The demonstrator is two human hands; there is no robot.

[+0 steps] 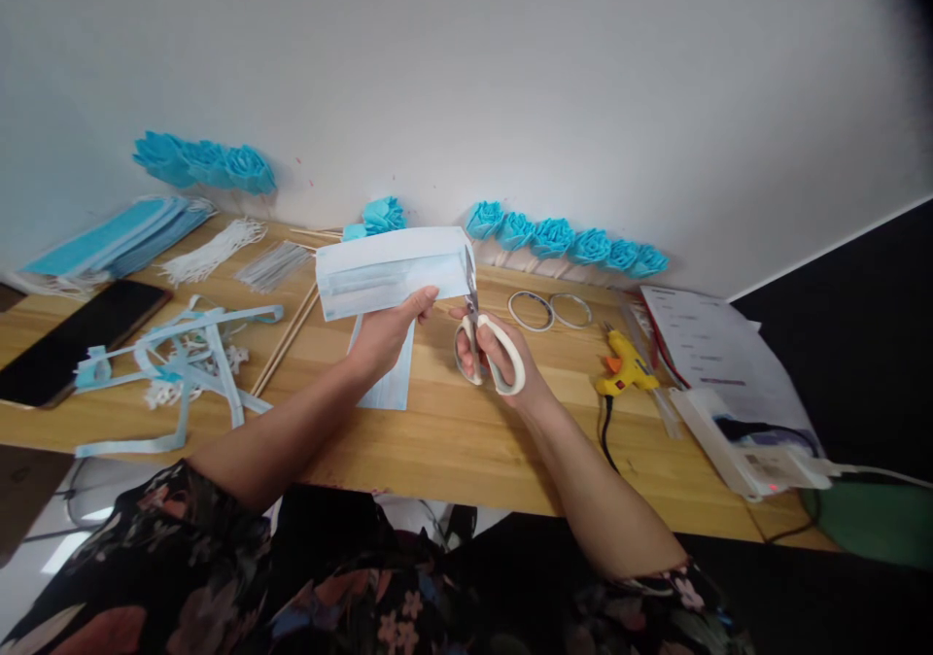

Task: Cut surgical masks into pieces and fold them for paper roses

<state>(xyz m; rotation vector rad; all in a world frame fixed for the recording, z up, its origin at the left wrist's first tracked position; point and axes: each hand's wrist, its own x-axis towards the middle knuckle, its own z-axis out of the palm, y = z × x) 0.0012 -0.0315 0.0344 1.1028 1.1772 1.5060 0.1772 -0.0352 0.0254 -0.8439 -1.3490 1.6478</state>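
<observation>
Well left of the pale blue-and-white pleated paper face mask [394, 271], on the light wooden desk [452, 441]: a flat black phone [80, 339], then, closer to the mask, a tangle of cut pale blue strips [182, 354]. Raised off the desk in mid-frame, long side level, the mask itself. Just beneath it, the left hand [386, 334], fingers [425, 297] pinched on the lower edge, grasping it. At the mask's right end, white-handled steel scissors [485, 349], blades pointing up along that short edge. Below and right of the mask, the right hand [510, 363], fingers clenched through the handle loops. Further right of the mask, two thin rings [550, 310] and a yellow hot-glue gun [623, 363] lying on the desk.

For a clean cut, as judged from here: keep the mask taut and level, hold the pinch well back from the blade line, feed the edge deep between the blades rather than nipping with the tips, and close in one steady squeeze parallel to the short edge.
</observation>
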